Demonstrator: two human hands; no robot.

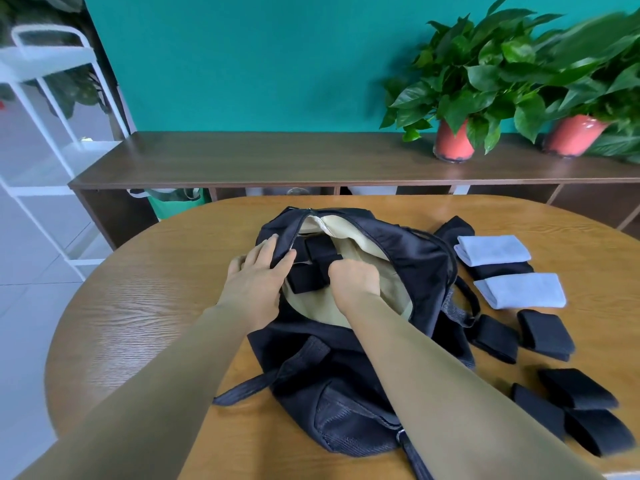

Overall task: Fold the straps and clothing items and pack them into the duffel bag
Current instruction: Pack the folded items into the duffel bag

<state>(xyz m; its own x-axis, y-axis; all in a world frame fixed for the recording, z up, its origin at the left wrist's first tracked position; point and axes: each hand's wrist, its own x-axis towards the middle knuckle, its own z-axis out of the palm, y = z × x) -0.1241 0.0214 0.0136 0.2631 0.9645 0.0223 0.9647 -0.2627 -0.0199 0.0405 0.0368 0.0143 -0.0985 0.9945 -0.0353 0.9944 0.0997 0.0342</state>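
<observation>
While duffel bag (426, 265) runs near-to-far | left hand (258, 275) fingers pinch rim (282, 252) | right hand (353, 284) fingers clamp strap (304, 277)

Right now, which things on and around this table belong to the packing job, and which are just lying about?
Job: duffel bag, held open by the left hand; folded strap inside, gripped by the right hand; pale folded cloths; black folded straps on the table.
Lying about: potted plants, white rack, green bag under the sideboard.

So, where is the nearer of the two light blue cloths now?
In the head view, the nearer light blue cloth lies on the table, right of the duffel bag, behind a folded black strap.
</observation>
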